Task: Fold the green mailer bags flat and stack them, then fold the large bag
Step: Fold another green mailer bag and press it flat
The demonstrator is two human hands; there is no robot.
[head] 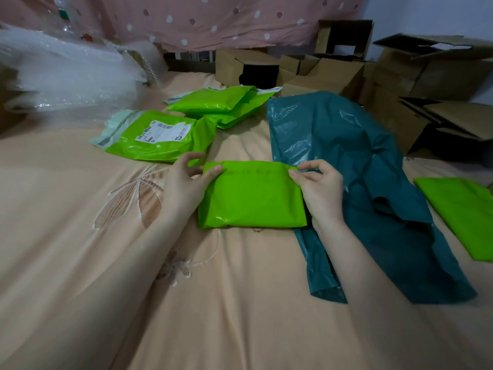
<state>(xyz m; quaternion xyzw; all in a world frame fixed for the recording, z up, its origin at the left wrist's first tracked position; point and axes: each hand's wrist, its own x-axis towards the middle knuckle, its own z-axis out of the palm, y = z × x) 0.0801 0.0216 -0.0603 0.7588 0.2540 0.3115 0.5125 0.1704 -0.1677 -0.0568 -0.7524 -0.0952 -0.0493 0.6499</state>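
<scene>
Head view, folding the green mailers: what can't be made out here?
- Label text on the labelled mailer: too small and blurred to read.
- Green mailer at right: cut off by the frame edge.
- Teal large bag: partly hidden under the right hand and forearm.
- Number of bags in the far green pile: they overlap each other.
- Clear plastic heap: motion-blurred.
- How many layers the folded mailer has between both hands, left hand.

A home bedroom: peach embroidered bedsheet [106,263]; pink dotted curtain [213,20]; opened cardboard boxes [333,73] piled behind.
</scene>
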